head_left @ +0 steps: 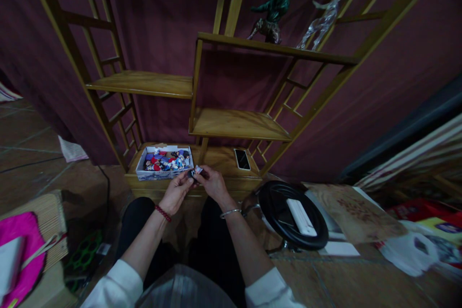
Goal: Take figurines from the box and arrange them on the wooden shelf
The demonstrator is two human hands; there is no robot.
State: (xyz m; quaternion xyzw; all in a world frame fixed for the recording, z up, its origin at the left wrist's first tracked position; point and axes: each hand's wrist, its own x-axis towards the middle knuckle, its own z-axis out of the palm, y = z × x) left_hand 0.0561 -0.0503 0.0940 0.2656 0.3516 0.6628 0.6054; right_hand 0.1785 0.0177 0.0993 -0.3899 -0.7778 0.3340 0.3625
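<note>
Both hands meet in front of the low shelf, fingers pinched around one small dark-and-white figurine (195, 173). My left hand (176, 191) wears a red bead bracelet and grips the figurine's darker side. On the other side my right hand (213, 184), with a silver bangle at the wrist, pinches its lighter part. Fingers cover much of the piece, so its exact shape is hard to make out. Just behind my left hand sits an open cardboard box (164, 174), holding several small figurines (168, 160) in red, blue, white and purple.
A phone (242, 159) lies on the wooden shelf unit's (238, 123) bottom board. Higher up stand a dark statuette (271, 17) and a clear one (327, 14). To my right is a round black stool (288, 202) bearing a white box (301, 216); plastic bags (407, 252) lie beyond.
</note>
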